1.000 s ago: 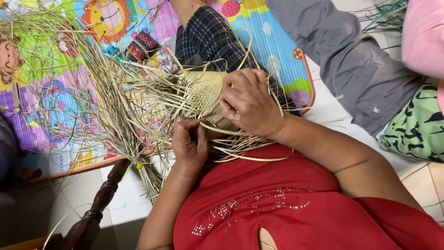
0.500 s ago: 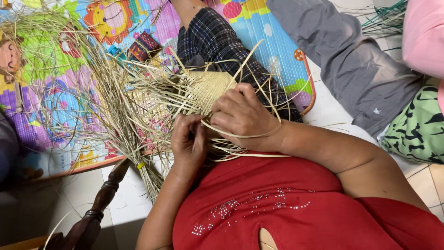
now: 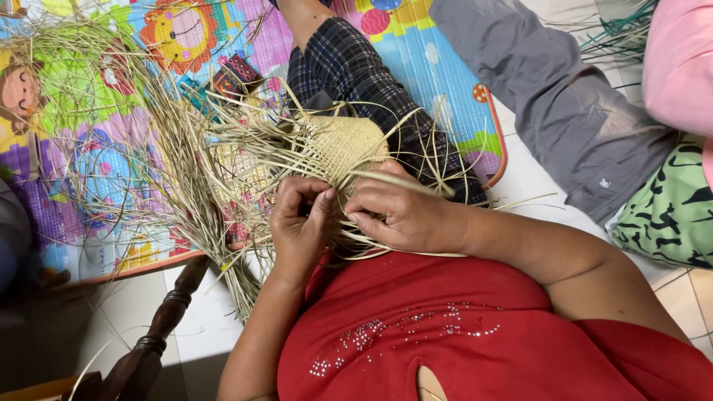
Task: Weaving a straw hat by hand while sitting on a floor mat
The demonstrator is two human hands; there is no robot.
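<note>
- Half-woven straw piece (image 3: 343,143), pale, resting on lap over checked trousers (image 3: 349,74); likely light, springy, easily creased.
- Loose straw strands (image 3: 148,156) fanning left over colourful play mat (image 3: 89,89).
- Left hand (image 3: 298,223) and right hand (image 3: 405,215), fingers narrowly pinching strands at woven edge; probably best gripped there, gently.

Floor: pale tiles (image 3: 535,174), visible at 3 o'clock and again at 7 o'clock. Play mat (image 3: 438,67) with bright cartoon print covers 9 to 1 o'clock, orange border, rounded corner at 2 o'clock. Dark turned wood furniture leg (image 3: 160,327) at 7 o'clock, standing on the tiles just off the mat edge. Grey cloth (image 3: 564,104) lying across tiles at 2 o'clock. Pink fabric (image 3: 679,63) at the right edge, green cushion (image 3: 668,215) with black pattern at 3 o'clock below it. Dark green strands (image 3: 616,33) at 1 o'clock. Light soft, even, no hard shadows. No walls or windows in view
</note>
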